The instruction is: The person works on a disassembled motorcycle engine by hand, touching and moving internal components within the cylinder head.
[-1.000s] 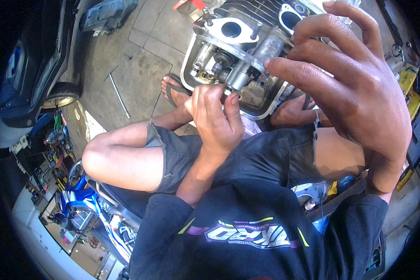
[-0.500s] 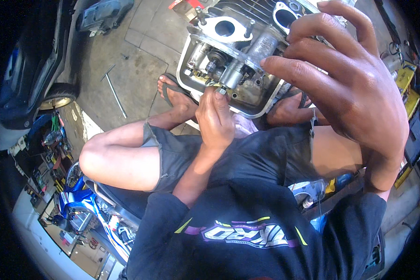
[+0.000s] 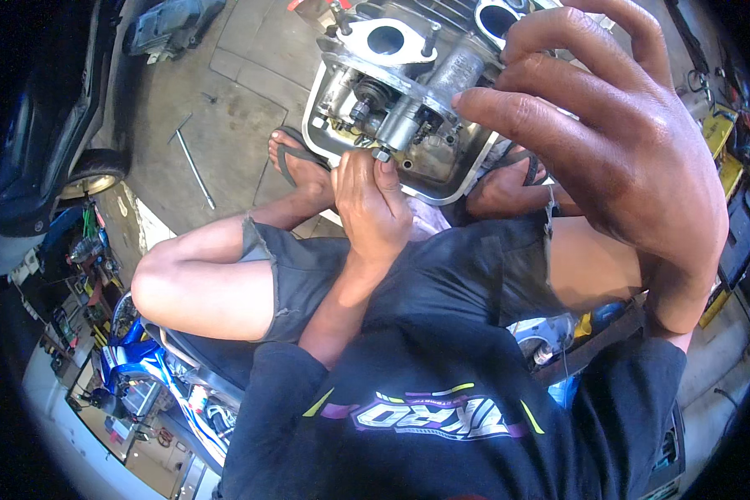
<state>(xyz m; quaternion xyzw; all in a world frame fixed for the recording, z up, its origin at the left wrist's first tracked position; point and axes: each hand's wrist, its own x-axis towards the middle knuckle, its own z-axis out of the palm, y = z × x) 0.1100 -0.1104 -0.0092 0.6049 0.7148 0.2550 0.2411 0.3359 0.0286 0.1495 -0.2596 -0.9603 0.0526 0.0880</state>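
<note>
A metal engine cylinder head (image 3: 442,158) with a pale gasket rim stands between my feet, valve parts and springs showing inside. From a round silver shaft (image 3: 398,123) in it juts a hex-headed bolt (image 3: 381,155). My left hand (image 3: 371,204) is closed at that bolt, thumb against the hex head; its other fingers are curled and their tips hidden. My right hand (image 3: 617,133) is raised large at the upper right, fingers bent and spread. In this view its forefinger overlaps the head's right side; whether it touches the metal I cannot tell.
On the concrete floor at left lies a T-handle wrench (image 3: 193,162). Beyond it is a grey engine cover (image 3: 171,29). A motorcycle wheel (image 3: 96,175) stands at far left, a blue and white motorcycle (image 3: 146,358) at lower left. Yellow items (image 3: 721,146) line the right edge.
The whole scene has shifted slightly left and up in view. My left hand stays at the bolt, and my right hand keeps nearly the same bent, spread pose.
</note>
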